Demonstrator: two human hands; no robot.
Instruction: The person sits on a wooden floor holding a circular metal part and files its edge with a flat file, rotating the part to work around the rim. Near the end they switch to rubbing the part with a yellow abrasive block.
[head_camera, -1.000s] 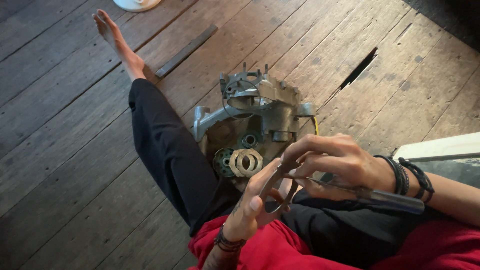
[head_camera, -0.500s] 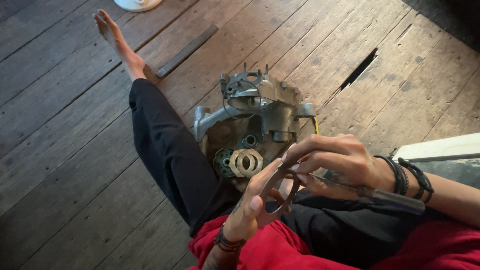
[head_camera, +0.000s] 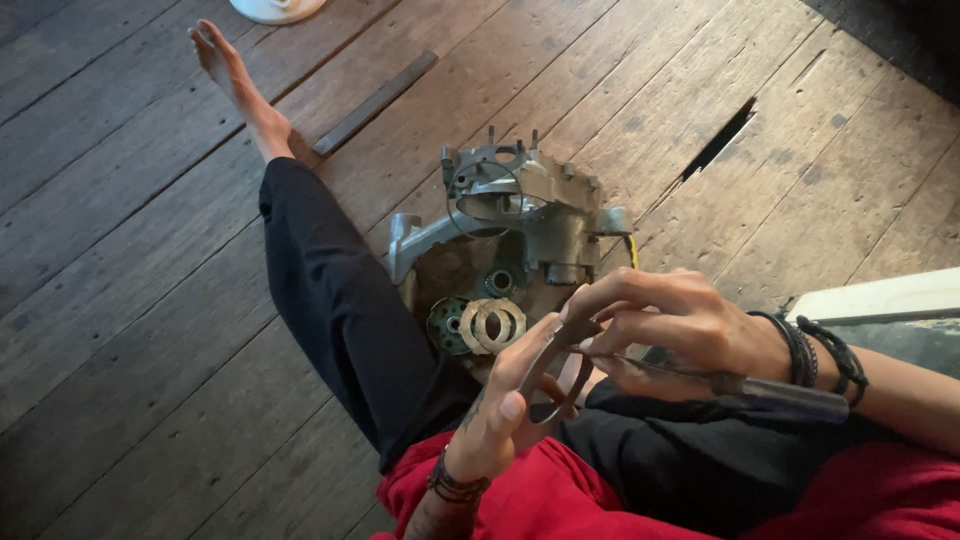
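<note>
Nothing much has moved since the earlier frames; our hands stay where they were, low over our lap. We sit on the plank floor (head_camera: 130, 330), with the grey metal engine casing (head_camera: 500, 235) lying just beyond both hands, flat ring washers (head_camera: 490, 322) resting in it. Our right hand (head_camera: 670, 325) grips a slim tool with a dark handle (head_camera: 770, 392) and pinches the thin ring gasket (head_camera: 552, 375), which our left hand (head_camera: 505, 405) also grasps from below.
</note>
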